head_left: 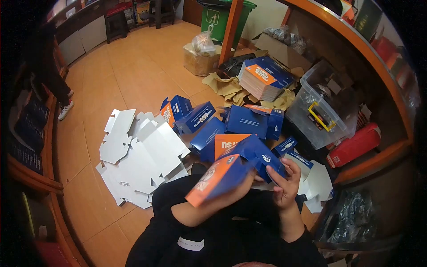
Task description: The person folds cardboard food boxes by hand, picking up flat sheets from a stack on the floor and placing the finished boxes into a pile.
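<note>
A partly folded blue-and-orange cardboard box [253, 149] is held above my lap, tilted, its orange printed panel toward the lower left. My left hand [240, 189] is closed around its underside, with some fingers hidden by the card. At the box's right end, my right hand [287, 182] has its fingers apart, one fingertip touching a blue flap. Several folded blue-and-orange boxes [247, 121] lie on the floor just beyond. To the left is a pile of flat white cardboard blanks [144, 151], overlapping.
A stack of flat printed blanks [262, 80] sits on brown paper [224, 86]. To its right are a clear plastic bin [311, 120] and a red case [356, 144]. A green trash bin [218, 22] stands behind an orange post [232, 33]. A person's shoe [66, 110] shows at left.
</note>
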Demonstrator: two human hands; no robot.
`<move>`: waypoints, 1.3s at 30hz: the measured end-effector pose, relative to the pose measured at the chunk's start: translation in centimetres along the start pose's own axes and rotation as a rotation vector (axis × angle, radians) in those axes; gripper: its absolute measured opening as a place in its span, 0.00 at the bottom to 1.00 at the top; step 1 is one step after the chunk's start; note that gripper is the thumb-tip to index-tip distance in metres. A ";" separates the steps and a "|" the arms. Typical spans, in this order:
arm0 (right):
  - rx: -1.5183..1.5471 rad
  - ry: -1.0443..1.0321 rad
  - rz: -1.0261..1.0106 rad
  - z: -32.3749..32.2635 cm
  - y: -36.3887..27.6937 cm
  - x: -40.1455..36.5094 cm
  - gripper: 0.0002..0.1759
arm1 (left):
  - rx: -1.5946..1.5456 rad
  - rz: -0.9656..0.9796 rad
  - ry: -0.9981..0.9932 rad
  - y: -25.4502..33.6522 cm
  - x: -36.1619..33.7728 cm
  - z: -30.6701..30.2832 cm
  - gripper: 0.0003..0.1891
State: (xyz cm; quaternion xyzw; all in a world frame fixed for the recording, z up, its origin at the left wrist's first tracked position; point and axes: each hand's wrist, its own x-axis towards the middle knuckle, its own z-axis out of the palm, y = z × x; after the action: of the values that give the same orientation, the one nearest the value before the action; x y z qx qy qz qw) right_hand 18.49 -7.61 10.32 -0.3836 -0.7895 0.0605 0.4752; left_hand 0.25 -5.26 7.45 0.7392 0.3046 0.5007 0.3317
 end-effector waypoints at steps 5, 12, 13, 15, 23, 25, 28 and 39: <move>-0.344 -0.046 0.007 0.1 -1.1 0.9 0.21 | 0.119 0.020 0.045 2.8 0.2 1.0 0.14; -0.614 0.117 0.092 -2.4 0.5 1.1 0.28 | -0.567 -0.161 -0.499 2.1 -1.4 0.8 0.38; -0.637 0.194 0.107 -3.8 1.2 1.1 0.29 | -0.501 -0.084 -0.614 2.6 -1.4 -1.4 0.33; -0.721 0.265 0.153 -6.6 1.6 1.1 0.32 | -0.343 -0.061 -0.657 1.9 -2.1 -5.5 0.17; -0.718 0.211 0.194 -9.7 1.6 -0.5 0.32 | 0.756 -0.511 -0.246 -17.9 -11.7 -16.7 0.31; -0.696 0.204 0.177 -9.3 1.6 -0.3 0.30 | 0.863 -0.589 -0.261 -17.6 -12.6 -16.3 0.32; -0.630 0.209 0.143 -8.8 1.5 -0.2 0.30 | 0.954 -0.710 -0.254 -18.2 -14.1 -15.0 0.29; -0.363 0.099 0.114 -8.6 1.6 -0.8 0.28 | 0.668 -0.548 0.552 -10.8 -8.9 -18.3 0.11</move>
State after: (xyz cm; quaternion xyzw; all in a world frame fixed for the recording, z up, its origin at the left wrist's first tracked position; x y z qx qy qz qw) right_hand 26.40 -9.34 13.67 -0.5096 -0.7402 -0.0751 0.4323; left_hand -21.09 -2.42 -0.88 0.5380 0.7069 0.4474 0.1037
